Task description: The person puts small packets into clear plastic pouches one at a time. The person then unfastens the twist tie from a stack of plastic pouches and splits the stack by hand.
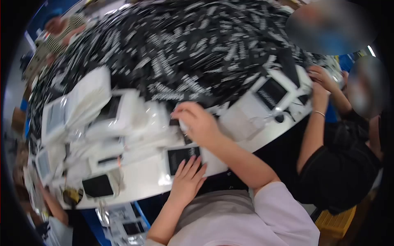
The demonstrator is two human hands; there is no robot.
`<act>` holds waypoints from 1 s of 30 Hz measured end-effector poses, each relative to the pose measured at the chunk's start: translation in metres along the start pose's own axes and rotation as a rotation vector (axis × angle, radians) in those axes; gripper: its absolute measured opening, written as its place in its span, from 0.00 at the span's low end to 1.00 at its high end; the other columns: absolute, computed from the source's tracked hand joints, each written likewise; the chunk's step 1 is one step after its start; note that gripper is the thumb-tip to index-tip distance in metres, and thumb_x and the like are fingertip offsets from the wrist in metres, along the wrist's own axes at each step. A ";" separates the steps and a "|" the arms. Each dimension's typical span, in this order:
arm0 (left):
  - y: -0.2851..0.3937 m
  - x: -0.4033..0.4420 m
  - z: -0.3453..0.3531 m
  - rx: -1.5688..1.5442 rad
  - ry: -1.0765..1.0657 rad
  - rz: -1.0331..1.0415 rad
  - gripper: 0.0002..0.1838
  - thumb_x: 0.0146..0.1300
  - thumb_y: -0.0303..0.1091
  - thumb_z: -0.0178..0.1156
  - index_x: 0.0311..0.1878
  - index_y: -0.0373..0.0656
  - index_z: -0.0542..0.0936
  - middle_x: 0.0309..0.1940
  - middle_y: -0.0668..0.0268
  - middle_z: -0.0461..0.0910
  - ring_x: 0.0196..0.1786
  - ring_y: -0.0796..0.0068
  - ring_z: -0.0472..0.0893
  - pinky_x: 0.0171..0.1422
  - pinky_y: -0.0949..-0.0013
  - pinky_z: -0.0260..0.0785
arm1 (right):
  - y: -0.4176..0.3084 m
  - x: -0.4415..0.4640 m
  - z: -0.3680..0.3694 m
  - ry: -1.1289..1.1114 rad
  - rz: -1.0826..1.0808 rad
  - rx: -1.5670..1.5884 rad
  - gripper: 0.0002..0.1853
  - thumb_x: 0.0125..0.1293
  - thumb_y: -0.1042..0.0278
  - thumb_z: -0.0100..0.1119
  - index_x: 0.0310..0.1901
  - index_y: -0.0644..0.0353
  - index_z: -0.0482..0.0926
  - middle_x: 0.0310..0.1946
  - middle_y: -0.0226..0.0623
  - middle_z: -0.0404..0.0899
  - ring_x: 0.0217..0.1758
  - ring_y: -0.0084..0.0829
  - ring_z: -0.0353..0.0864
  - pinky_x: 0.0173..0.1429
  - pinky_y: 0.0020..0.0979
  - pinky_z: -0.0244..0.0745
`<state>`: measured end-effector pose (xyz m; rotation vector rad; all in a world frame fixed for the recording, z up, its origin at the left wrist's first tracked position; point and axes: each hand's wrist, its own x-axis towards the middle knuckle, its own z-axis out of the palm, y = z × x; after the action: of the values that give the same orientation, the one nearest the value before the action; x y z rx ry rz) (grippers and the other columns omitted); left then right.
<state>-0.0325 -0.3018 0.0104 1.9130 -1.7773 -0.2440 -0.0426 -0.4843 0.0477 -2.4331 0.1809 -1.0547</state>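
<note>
My left hand [188,179] lies with fingers stretched over the lower right part of a flat black piece with faint light print and a clear or white border [180,158], near the table edge. Farther in, my right hand [199,123] is blurred, its fingers bent together at a small dark and white thing I cannot make out. Just beyond it spreads a large heap of black strips with white print [176,61]. To the left of my right hand lie stacks of clear and white plastic bags [143,127].
A dark-labelled clear bag [271,94] lies to the right, before a co-worker's hands [322,84]. Another black-faced packet [97,185] sits at the left table edge. Below stands a blue-edged bin of packets [133,227]. A yellow crate [336,221] is at lower right.
</note>
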 end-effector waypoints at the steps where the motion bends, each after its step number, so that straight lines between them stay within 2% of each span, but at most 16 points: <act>1: -0.004 -0.004 0.003 -0.014 0.010 0.015 0.22 0.54 0.35 0.60 0.54 0.45 0.73 0.57 0.60 0.69 0.63 0.61 0.65 0.65 0.56 0.55 | -0.003 -0.002 -0.009 0.075 -0.096 0.006 0.17 0.44 0.82 0.60 0.39 0.60 0.75 0.41 0.37 0.75 0.41 0.37 0.76 0.41 0.32 0.73; 3: -0.003 -0.007 0.003 -0.016 0.067 0.005 0.19 0.52 0.32 0.60 0.50 0.44 0.76 0.52 0.61 0.75 0.59 0.60 0.70 0.63 0.57 0.59 | -0.012 -0.018 -0.030 0.175 -0.129 0.069 0.21 0.48 0.81 0.62 0.45 0.61 0.66 0.43 0.43 0.77 0.39 0.39 0.77 0.41 0.32 0.73; 5: -0.004 -0.008 0.002 -0.021 0.100 -0.002 0.18 0.51 0.29 0.60 0.48 0.41 0.77 0.49 0.60 0.77 0.56 0.60 0.73 0.60 0.59 0.63 | -0.020 -0.036 -0.055 0.265 -0.205 0.228 0.19 0.53 0.81 0.59 0.46 0.61 0.65 0.46 0.48 0.76 0.38 0.39 0.78 0.38 0.32 0.73; 7: -0.005 -0.009 0.003 -0.082 0.190 -0.007 0.17 0.49 0.27 0.61 0.46 0.40 0.78 0.46 0.60 0.78 0.52 0.60 0.76 0.54 0.61 0.67 | -0.023 -0.066 -0.064 0.311 -0.210 0.448 0.14 0.58 0.79 0.55 0.45 0.62 0.65 0.38 0.45 0.77 0.32 0.35 0.77 0.33 0.30 0.71; 10: 0.003 -0.005 -0.008 -0.067 0.290 0.040 0.17 0.46 0.24 0.61 0.43 0.39 0.79 0.42 0.61 0.79 0.44 0.62 0.78 0.45 0.64 0.69 | -0.020 -0.121 -0.047 0.254 0.327 0.155 0.10 0.62 0.76 0.51 0.44 0.63 0.65 0.28 0.39 0.74 0.26 0.30 0.73 0.29 0.26 0.67; 12: 0.009 -0.002 -0.020 -0.024 0.401 0.088 0.18 0.41 0.22 0.63 0.40 0.39 0.81 0.34 0.63 0.77 0.32 0.63 0.76 0.35 0.66 0.67 | -0.014 -0.132 -0.047 0.359 0.289 0.241 0.08 0.63 0.74 0.51 0.42 0.63 0.65 0.24 0.36 0.70 0.23 0.25 0.70 0.28 0.24 0.65; 14: 0.014 -0.007 -0.025 -0.044 0.420 0.066 0.19 0.39 0.21 0.63 0.40 0.38 0.81 0.31 0.62 0.75 0.29 0.63 0.74 0.32 0.66 0.66 | -0.017 -0.132 -0.049 0.501 0.249 0.251 0.07 0.66 0.68 0.48 0.37 0.62 0.65 0.22 0.32 0.67 0.20 0.21 0.65 0.26 0.23 0.62; 17: 0.029 -0.007 -0.034 -0.061 0.471 0.081 0.21 0.35 0.20 0.64 0.40 0.37 0.81 0.26 0.63 0.70 0.25 0.65 0.70 0.28 0.68 0.63 | -0.015 -0.135 -0.035 0.469 0.613 0.393 0.09 0.68 0.65 0.46 0.34 0.61 0.63 0.21 0.29 0.65 0.18 0.18 0.61 0.24 0.21 0.59; 19: 0.045 -0.012 -0.040 -0.064 0.473 0.051 0.21 0.35 0.20 0.63 0.40 0.37 0.81 0.26 0.64 0.70 0.24 0.67 0.70 0.28 0.69 0.63 | -0.031 -0.128 -0.050 0.565 0.822 0.610 0.12 0.69 0.64 0.44 0.27 0.57 0.62 0.16 0.24 0.60 0.16 0.15 0.56 0.20 0.19 0.52; 20: 0.048 -0.013 -0.041 -0.034 0.473 0.061 0.21 0.35 0.21 0.63 0.40 0.37 0.81 0.25 0.65 0.69 0.24 0.69 0.71 0.26 0.70 0.61 | -0.039 -0.125 -0.064 0.499 0.918 0.755 0.12 0.68 0.63 0.46 0.27 0.58 0.63 0.15 0.25 0.60 0.15 0.15 0.57 0.19 0.19 0.52; 21: 0.049 -0.011 -0.038 -0.031 0.433 0.088 0.21 0.36 0.21 0.63 0.40 0.37 0.81 0.26 0.66 0.69 0.24 0.69 0.71 0.26 0.70 0.61 | -0.045 -0.122 -0.076 0.431 1.011 0.898 0.12 0.67 0.63 0.48 0.27 0.58 0.64 0.14 0.25 0.60 0.15 0.15 0.57 0.19 0.19 0.51; 24: 0.044 -0.002 -0.019 0.000 0.300 0.178 0.18 0.37 0.24 0.64 0.38 0.37 0.82 0.27 0.67 0.70 0.25 0.70 0.72 0.27 0.70 0.60 | -0.060 -0.110 -0.090 -0.069 1.270 0.863 0.11 0.62 0.63 0.56 0.36 0.61 0.69 0.21 0.30 0.70 0.22 0.19 0.68 0.26 0.21 0.63; 27: 0.045 -0.009 -0.018 -0.031 0.230 0.228 0.17 0.39 0.28 0.65 0.38 0.40 0.82 0.32 0.65 0.72 0.32 0.66 0.74 0.34 0.67 0.62 | -0.067 -0.115 -0.073 0.084 0.919 0.493 0.20 0.56 0.63 0.64 0.47 0.63 0.71 0.34 0.37 0.76 0.37 0.24 0.75 0.42 0.25 0.71; 28: 0.045 -0.011 -0.021 -0.018 0.271 0.155 0.29 0.39 0.35 0.69 0.49 0.42 0.76 0.47 0.57 0.70 0.46 0.55 0.71 0.45 0.57 0.63 | -0.073 -0.113 -0.081 -0.055 1.041 0.502 0.26 0.53 0.65 0.67 0.53 0.62 0.70 0.46 0.39 0.75 0.49 0.25 0.73 0.55 0.27 0.67; 29: 0.040 -0.016 -0.020 -0.044 0.336 0.109 0.46 0.36 0.41 0.72 0.62 0.46 0.62 0.59 0.47 0.59 0.56 0.44 0.63 0.52 0.45 0.57 | -0.077 -0.113 -0.079 -0.103 0.900 0.538 0.25 0.54 0.64 0.65 0.53 0.61 0.71 0.43 0.39 0.77 0.44 0.25 0.75 0.50 0.27 0.69; 30: 0.037 -0.016 -0.022 -0.037 0.293 0.064 0.51 0.34 0.41 0.72 0.64 0.46 0.56 0.61 0.44 0.56 0.57 0.42 0.62 0.54 0.42 0.55 | -0.084 -0.116 -0.072 -0.149 0.764 0.573 0.24 0.55 0.63 0.64 0.53 0.60 0.71 0.39 0.39 0.78 0.39 0.25 0.77 0.46 0.27 0.71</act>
<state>-0.0569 -0.2809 0.0438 1.7601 -1.6219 0.0258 -0.1809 -0.4024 0.0547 -1.6767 0.6055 -0.4811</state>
